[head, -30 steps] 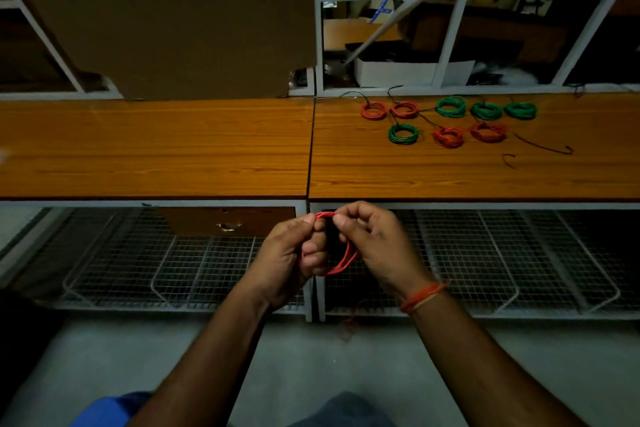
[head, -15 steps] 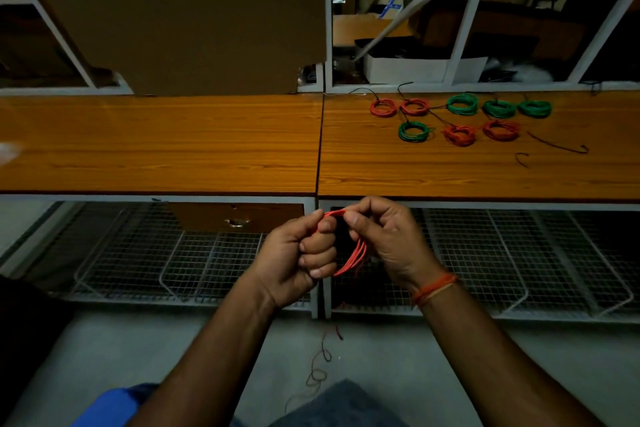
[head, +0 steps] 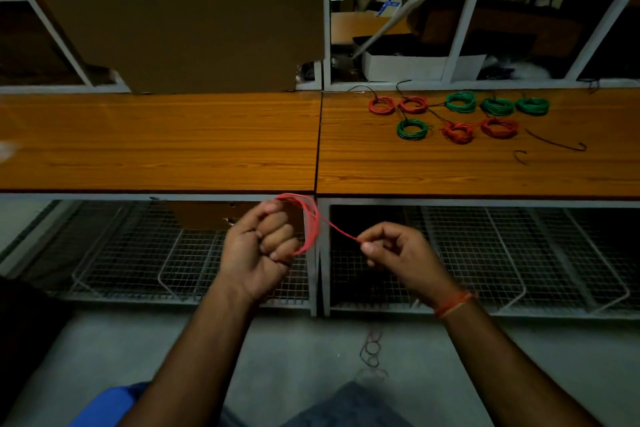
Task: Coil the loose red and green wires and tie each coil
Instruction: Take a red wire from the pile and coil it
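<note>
My left hand (head: 265, 243) is fisted round a part-wound coil of red wire (head: 310, 222), held in front of the table's front edge; several loops arch out past my knuckles. From the coil one red strand runs right to my right hand (head: 394, 250), which pinches it between thumb and forefinger. The strand's loose tail (head: 372, 350) trails on the floor between my forearms. On the right wooden table (head: 450, 170) lie several finished coils, red ones (head: 382, 105) and green ones (head: 460, 101), in two rows.
Short dark wire pieces (head: 557, 142) lie right of the coils. Wire-mesh racks (head: 194, 253) sit under both tables. A brown board (head: 180, 17) and a white-framed shelf unit (head: 460, 28) stand behind. My knees show at the bottom.
My right hand has moved away to the right from my left, drawing a red strand taut between them. The left hand keeps its grip on the coil. The view has shifted slightly.
</note>
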Tool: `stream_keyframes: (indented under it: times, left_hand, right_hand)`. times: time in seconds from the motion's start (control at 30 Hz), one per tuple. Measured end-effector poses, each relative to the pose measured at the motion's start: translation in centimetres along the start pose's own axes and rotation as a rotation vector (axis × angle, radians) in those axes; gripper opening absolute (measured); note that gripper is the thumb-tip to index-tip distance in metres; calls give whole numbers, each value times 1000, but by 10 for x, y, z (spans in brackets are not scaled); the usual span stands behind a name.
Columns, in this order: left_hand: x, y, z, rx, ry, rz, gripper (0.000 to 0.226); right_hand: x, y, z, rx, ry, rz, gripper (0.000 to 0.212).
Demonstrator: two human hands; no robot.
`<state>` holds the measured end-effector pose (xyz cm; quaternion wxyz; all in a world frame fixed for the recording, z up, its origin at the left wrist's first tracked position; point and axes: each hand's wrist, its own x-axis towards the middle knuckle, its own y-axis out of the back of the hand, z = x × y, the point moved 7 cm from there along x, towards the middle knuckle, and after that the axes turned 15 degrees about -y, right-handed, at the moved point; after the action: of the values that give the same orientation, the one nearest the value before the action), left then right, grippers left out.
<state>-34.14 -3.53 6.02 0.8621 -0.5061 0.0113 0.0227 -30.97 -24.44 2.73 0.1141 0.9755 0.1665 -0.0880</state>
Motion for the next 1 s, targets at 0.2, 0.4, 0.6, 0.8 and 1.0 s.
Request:
stream_keyframes:
  times: [0.2,0.4,0.6,0.8,1.0]
  left_hand:
    - [2,27,23,22,-119,154,40]
    - [4,27,16,236,-210,207,34]
    - [-7,-1,12,794,-329,25,40]
    - [-15,-22,3,1008,-378,-177,47]
    - [-13,-23,-2,809,-333,-213,40]
  right_hand:
    - [-12,20,24,-250,75,302,11]
    - [-27,-35,-33,-823,371,-25,31]
    - [-42,-51,-93,-676,588,-33,16]
    - [-40,-49,-122,-521,627,86,11]
    - [-33,-49,-124,-307,544,42,14]
